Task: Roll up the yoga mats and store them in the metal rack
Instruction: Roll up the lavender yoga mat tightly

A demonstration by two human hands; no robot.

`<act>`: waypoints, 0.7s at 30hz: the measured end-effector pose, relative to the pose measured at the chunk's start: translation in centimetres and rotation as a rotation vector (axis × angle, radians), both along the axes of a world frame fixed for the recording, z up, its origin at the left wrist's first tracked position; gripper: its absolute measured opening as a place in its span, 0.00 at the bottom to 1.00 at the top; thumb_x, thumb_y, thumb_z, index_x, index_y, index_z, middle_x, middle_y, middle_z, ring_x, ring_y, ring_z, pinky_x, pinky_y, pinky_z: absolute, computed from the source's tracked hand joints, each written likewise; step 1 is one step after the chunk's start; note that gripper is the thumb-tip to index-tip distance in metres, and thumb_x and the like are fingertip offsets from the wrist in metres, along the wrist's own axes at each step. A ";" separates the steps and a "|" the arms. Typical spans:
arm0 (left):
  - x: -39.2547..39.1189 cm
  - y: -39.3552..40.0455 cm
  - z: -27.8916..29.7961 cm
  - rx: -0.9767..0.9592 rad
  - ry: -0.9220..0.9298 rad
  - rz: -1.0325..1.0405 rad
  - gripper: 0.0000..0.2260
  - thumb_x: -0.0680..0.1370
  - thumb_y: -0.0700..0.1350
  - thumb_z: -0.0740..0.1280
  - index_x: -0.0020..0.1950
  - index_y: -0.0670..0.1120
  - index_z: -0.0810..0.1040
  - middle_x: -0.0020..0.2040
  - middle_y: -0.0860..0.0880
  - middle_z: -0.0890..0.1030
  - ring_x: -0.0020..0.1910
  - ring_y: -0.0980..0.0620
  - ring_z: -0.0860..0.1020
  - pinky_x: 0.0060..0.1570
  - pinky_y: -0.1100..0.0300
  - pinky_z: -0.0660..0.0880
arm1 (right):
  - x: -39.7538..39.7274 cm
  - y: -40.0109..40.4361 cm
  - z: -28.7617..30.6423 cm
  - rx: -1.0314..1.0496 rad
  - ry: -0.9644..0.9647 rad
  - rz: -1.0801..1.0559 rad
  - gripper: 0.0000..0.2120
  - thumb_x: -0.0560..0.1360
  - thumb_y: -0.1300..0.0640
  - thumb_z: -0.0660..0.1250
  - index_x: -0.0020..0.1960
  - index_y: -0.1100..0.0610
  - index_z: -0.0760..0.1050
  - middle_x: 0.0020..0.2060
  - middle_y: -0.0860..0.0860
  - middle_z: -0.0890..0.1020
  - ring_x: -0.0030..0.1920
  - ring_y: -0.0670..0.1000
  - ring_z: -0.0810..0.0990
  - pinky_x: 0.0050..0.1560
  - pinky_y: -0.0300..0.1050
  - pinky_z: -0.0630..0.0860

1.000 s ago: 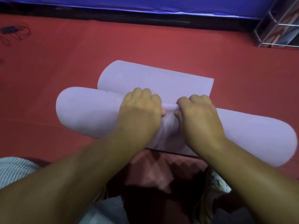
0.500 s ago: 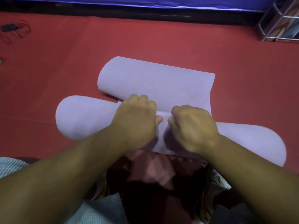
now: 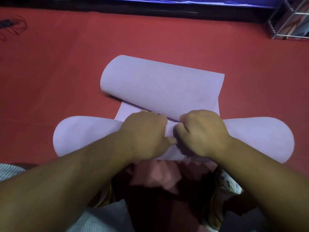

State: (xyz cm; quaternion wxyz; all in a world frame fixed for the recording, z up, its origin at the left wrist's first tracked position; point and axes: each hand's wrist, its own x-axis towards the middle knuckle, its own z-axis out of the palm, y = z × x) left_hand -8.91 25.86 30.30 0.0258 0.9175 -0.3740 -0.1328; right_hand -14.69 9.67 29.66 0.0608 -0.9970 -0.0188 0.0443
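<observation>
Lilac mat half rolled on the red floor, both hands bunched at its middle

The red floor [image 3: 167,39] carries the lilac yoga mat [image 3: 160,84]: its rolled part lies crosswise, long axis running left to right, just in front of the person, while the loose tail curls up and away on the far side. The metal rack [image 3: 291,19] stands at the far right corner, well apart from the mat, so the finished roll would, I judge, have to travel far and right. The left hand [image 3: 147,136] and right hand [image 3: 202,134] sit close together at the roll's centre, equally near to it. Each grip has fingers curled, knuckles up, apparently pinching mat material at the seam where tail meets roll. The unrolled tail lies straight ahead of both grips, so the coming roll must go away from the body.
</observation>
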 end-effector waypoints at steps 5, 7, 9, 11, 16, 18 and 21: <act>0.5 -0.4 0.3 0.079 0.096 0.050 0.24 0.68 0.69 0.72 0.38 0.51 0.68 0.39 0.53 0.75 0.42 0.49 0.73 0.36 0.56 0.63 | 0.1 0.6 0.4 -0.049 0.034 0.032 0.15 0.71 0.48 0.40 0.32 0.53 0.57 0.34 0.51 0.64 0.41 0.57 0.63 0.42 0.50 0.60; 0.7 -0.4 0.0 0.068 0.077 0.045 0.23 0.70 0.67 0.72 0.36 0.50 0.68 0.38 0.52 0.74 0.40 0.48 0.73 0.34 0.56 0.62 | -0.1 0.7 0.2 0.016 0.081 0.064 0.12 0.70 0.50 0.42 0.33 0.54 0.56 0.37 0.53 0.66 0.41 0.57 0.64 0.40 0.49 0.63; 1.1 -0.3 -0.3 0.065 0.077 0.053 0.21 0.72 0.64 0.71 0.36 0.50 0.66 0.37 0.52 0.72 0.39 0.48 0.73 0.34 0.56 0.62 | -0.4 0.9 0.5 0.039 0.059 0.071 0.11 0.70 0.48 0.46 0.36 0.54 0.59 0.36 0.55 0.69 0.39 0.57 0.65 0.38 0.49 0.62; 1.6 -0.1 -0.8 0.076 0.090 0.070 0.19 0.73 0.61 0.70 0.36 0.50 0.66 0.37 0.53 0.72 0.40 0.48 0.73 0.35 0.56 0.64 | -0.5 1.3 0.5 0.006 0.050 0.071 0.12 0.68 0.47 0.47 0.43 0.53 0.62 0.38 0.55 0.72 0.38 0.58 0.68 0.39 0.49 0.62; 2.3 0.2 -0.6 0.139 0.274 0.022 0.17 0.68 0.63 0.64 0.36 0.49 0.71 0.37 0.52 0.75 0.39 0.48 0.75 0.36 0.54 0.71 | -1.0 1.1 0.5 0.132 0.172 0.051 0.14 0.73 0.40 0.54 0.44 0.51 0.63 0.32 0.46 0.67 0.38 0.56 0.70 0.39 0.49 0.65; 2.8 0.6 -0.2 0.140 0.392 -0.017 0.19 0.68 0.65 0.68 0.37 0.49 0.74 0.36 0.52 0.77 0.39 0.48 0.77 0.38 0.52 0.76 | -1.2 1.1 0.6 0.148 0.210 0.095 0.17 0.71 0.36 0.60 0.44 0.49 0.64 0.33 0.46 0.70 0.37 0.54 0.72 0.38 0.49 0.71; 2.9 1.1 0.0 0.189 0.378 -0.101 0.22 0.68 0.67 0.73 0.40 0.50 0.73 0.37 0.52 0.77 0.41 0.49 0.77 0.40 0.51 0.75 | -1.1 1.1 0.1 0.083 0.254 0.137 0.18 0.70 0.36 0.66 0.46 0.48 0.65 0.37 0.46 0.75 0.39 0.53 0.75 0.39 0.48 0.74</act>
